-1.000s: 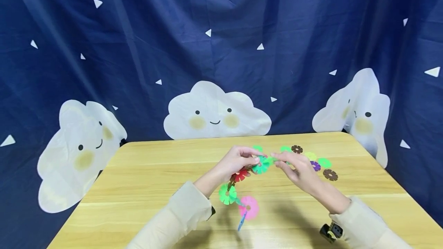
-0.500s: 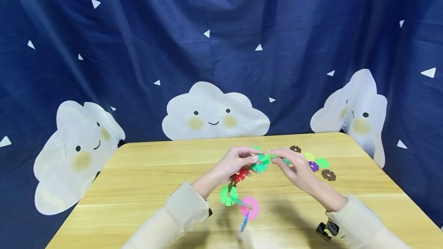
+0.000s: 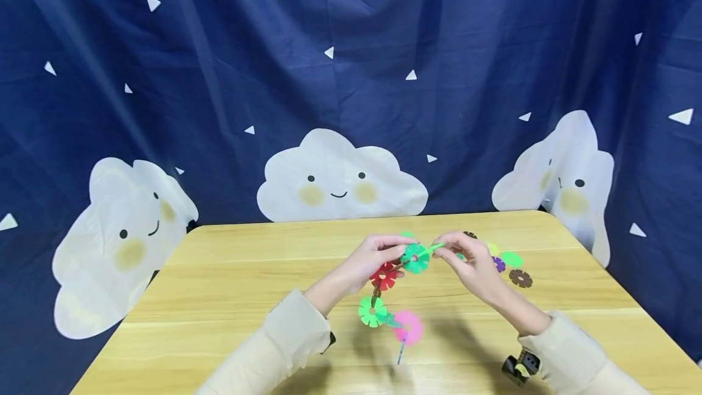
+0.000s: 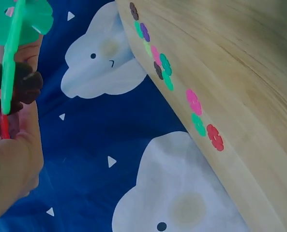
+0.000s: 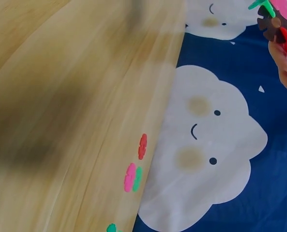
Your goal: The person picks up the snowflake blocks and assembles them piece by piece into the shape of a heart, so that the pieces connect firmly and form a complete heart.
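Observation:
My left hand [image 3: 364, 264] holds a hanging chain of notched plastic snowflake discs. Near its fingertips, a teal-green disc [image 3: 415, 259] faces me, with a red disc [image 3: 383, 277] below it. Lower down come a brown disc [image 3: 376, 295] seen nearly edge-on, a light green disc [image 3: 372, 311], a pink disc [image 3: 408, 327] and a thin blue disc [image 3: 402, 351]. My right hand [image 3: 474, 264] pinches a bright green disc [image 3: 432, 249], edge-on against the teal-green one; whether their slots interlock I cannot tell. The left wrist view shows a brown disc [image 4: 29, 83] behind a green edge.
Loose discs lie toward the back right of the wooden table [image 3: 230, 297], among them a brown disc [image 3: 520, 278], a purple disc [image 3: 498, 264] and a green disc [image 3: 512, 259]. Red [image 4: 215, 137] and pink [image 4: 193, 101] discs lie near the far edge. A blue curtain [image 3: 351, 78] hangs behind.
My right hand has shifted slightly, and more of the bright green disc now shows past its fingertips. The lower chain has swung to the right, and its red disc is more exposed.

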The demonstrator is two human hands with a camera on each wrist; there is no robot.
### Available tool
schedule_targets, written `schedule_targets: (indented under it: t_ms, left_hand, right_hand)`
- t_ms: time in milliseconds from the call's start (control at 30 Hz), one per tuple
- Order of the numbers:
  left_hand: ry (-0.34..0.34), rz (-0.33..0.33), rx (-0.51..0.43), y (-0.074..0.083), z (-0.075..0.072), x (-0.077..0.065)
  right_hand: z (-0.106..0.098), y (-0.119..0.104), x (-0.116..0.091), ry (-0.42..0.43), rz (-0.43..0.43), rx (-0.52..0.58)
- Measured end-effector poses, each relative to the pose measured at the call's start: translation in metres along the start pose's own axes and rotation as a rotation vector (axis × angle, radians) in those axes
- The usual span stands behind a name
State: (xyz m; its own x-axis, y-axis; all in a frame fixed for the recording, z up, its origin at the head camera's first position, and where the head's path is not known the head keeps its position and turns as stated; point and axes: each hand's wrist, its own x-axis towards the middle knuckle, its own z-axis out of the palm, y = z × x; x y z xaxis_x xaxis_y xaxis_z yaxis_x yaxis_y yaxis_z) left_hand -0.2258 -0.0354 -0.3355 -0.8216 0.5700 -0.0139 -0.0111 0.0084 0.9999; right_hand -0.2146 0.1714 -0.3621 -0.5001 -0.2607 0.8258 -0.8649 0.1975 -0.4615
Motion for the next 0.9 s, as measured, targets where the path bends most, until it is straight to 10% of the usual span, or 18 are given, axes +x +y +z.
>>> schedule_targets:
  t_ms: [900]
  left_hand:
    - [-0.056, -0.013, 0.112, -0.004, -0.011, 0.001]
  right_hand:
    - [0.012, 0.01, -0.006, 0.043, -0.018, -0.05]
